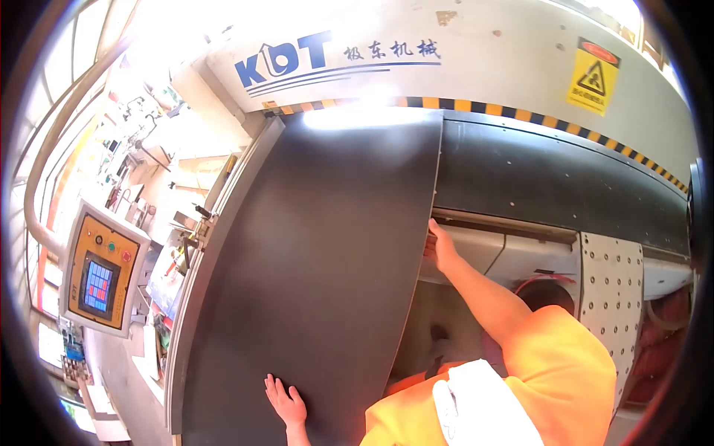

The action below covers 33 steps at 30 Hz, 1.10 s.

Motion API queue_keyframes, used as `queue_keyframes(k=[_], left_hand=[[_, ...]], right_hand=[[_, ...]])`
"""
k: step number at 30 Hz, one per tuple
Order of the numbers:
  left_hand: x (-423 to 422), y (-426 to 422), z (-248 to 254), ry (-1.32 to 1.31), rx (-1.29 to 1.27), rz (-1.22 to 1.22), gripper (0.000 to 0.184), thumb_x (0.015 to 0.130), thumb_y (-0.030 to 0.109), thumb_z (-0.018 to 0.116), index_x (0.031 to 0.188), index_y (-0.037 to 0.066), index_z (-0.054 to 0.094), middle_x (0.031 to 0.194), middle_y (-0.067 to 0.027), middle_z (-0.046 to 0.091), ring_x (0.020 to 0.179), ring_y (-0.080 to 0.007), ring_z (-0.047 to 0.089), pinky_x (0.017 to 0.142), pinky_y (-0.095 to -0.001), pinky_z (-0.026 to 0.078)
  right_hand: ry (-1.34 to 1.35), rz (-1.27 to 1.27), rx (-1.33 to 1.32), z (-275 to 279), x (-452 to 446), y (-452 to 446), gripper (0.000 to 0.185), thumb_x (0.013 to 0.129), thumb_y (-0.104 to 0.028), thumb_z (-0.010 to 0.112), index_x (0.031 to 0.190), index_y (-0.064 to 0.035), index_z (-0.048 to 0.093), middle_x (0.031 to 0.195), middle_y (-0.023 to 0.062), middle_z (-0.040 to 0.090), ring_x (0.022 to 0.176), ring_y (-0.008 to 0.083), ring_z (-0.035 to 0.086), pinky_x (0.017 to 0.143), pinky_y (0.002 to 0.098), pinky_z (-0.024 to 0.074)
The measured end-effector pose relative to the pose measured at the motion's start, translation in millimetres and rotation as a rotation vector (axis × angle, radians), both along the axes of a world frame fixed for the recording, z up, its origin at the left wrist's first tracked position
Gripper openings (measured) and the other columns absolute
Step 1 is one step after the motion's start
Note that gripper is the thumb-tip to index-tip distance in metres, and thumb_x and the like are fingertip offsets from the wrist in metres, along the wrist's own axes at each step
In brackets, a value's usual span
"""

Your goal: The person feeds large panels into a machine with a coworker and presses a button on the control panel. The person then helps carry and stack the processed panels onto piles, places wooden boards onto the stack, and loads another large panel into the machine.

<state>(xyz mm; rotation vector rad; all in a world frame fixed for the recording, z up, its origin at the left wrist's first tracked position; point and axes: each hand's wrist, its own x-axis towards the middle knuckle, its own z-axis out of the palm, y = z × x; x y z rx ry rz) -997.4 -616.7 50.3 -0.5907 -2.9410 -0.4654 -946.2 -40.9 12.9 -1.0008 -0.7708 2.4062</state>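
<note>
A large dark grey board (320,223) lies lengthwise in front of me, its far end reaching the striped edge of the machine. My left hand (286,401) rests flat on the board's near part, fingers extended. Farther up, my right hand (442,249) holds the board's right edge, with the thumb near the top and the other fingers partly hidden at the edge. My right arm reaches across the gap beside the board.
A white KDT machine (491,44) with a yellow warning label (593,76) spans the back. Its dark bed (550,178) runs right. A studded support table (610,297) stands at right, a control panel (102,271) at left, and a metal rail (195,312) along the board's left side.
</note>
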Motion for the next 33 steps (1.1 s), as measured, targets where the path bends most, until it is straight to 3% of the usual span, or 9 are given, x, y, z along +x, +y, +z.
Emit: queue_keyframes(k=[3,9,10,13,16,18,21,27,33], left_hand=[[1,9,2,0.024,-0.01,0.032,0.045,0.093,0.018,0.048,0.128,-0.011,0.052,0.149,-0.0214,0.039,0.141,-0.0406,0.032,0.116,-0.051,0.023],[-3,5,-5,0.087,-0.053,0.005,0.043,0.092,0.018,0.049,0.122,-0.012,0.055,0.147,-0.0225,0.042,0.137,-0.0431,0.037,0.113,-0.0513,0.028],[-14,31,29,0.591,-0.308,-0.185,0.046,0.087,0.032,0.066,0.121,0.001,0.062,0.097,-0.0135,0.07,0.082,-0.0241,0.067,0.077,-0.0331,0.053],[-12,20,8,0.103,-0.025,0.026,0.04,0.089,0.017,0.054,0.117,-0.011,0.057,0.139,-0.023,0.049,0.13,-0.0439,0.044,0.108,-0.0499,0.035],[-59,22,24,0.101,0.014,-0.031,0.035,0.084,0.013,0.063,0.113,-0.006,0.06,0.124,-0.0224,0.056,0.117,-0.0413,0.052,0.101,-0.0466,0.042],[-109,35,51,0.177,0.039,-0.05,0.036,0.081,0.013,0.068,0.112,-0.002,0.061,0.121,-0.0211,0.059,0.115,-0.0395,0.055,0.1,-0.0454,0.044],[-194,47,101,0.391,-0.003,-0.06,0.038,0.082,0.015,0.069,0.115,-0.001,0.06,0.123,-0.0207,0.059,0.119,-0.0393,0.054,0.103,-0.046,0.042],[-374,36,211,0.751,-0.015,0.143,0.038,0.08,0.021,0.067,0.109,-0.001,0.061,0.106,-0.0192,0.06,0.105,-0.0375,0.056,0.093,-0.0456,0.046],[-467,11,272,0.696,-0.051,0.382,0.056,0.08,0.028,0.066,0.129,0.003,0.056,0.144,-0.013,0.048,0.131,-0.0332,0.044,0.109,-0.0419,0.038]], right_hand=[[-0.3,-0.113,0.08,-19,-55,-4,0.051,0.089,-0.037,0.069,0.123,-0.0003,0.057,0.119,0.0119,0.062,0.107,0.0239,0.058,0.091,0.0397,0.0482],[-0.238,-0.145,0.075,6,-50,-12,0.048,0.089,-0.027,0.071,0.124,0.0027,0.055,0.118,0.0116,0.061,0.107,0.0228,0.056,0.094,0.0383,0.0455],[-0.223,-0.152,0.08,14,-49,-14,0.048,0.089,-0.027,0.071,0.124,0.0029,0.055,0.118,0.0114,0.061,0.107,0.0224,0.056,0.094,0.0379,0.0451],[-0.371,-0.167,0.142,9,-43,-14,0.057,0.084,-0.033,0.073,0.123,0.0051,0.055,0.123,0.0138,0.058,0.112,0.0253,0.053,0.099,0.0396,0.0414],[-0.326,-0.115,0.032,-5,-44,-9,0.062,0.077,-0.032,0.077,0.119,0.0088,0.056,0.126,0.0157,0.056,0.12,0.026,0.048,0.102,0.0419,0.0383],[-0.125,-0.145,-0.029,-4,-48,-8,0.043,0.086,-0.026,0.07,0.114,0.0049,0.062,0.114,0.0115,0.063,0.105,0.0257,0.059,0.094,0.0405,0.0475],[-0.109,-0.047,-0.021,14,-43,-7,0.054,0.09,-0.034,0.065,0.132,-0.0006,0.054,0.13,0.0094,0.058,0.116,0.0268,0.055,0.102,0.0385,0.0419],[-0.101,0.058,0.056,5,-37,-22,0.064,0.092,-0.045,0.059,0.139,-0.0014,0.047,0.136,0.011,0.052,0.12,0.0293,0.051,0.102,0.0411,0.041],[-0.13,0.042,-0.016,16,-44,-33,0.071,0.092,-0.051,0.056,0.143,-0.0037,0.041,0.144,0.012,0.045,0.126,0.0313,0.047,0.103,0.0425,0.0408]])
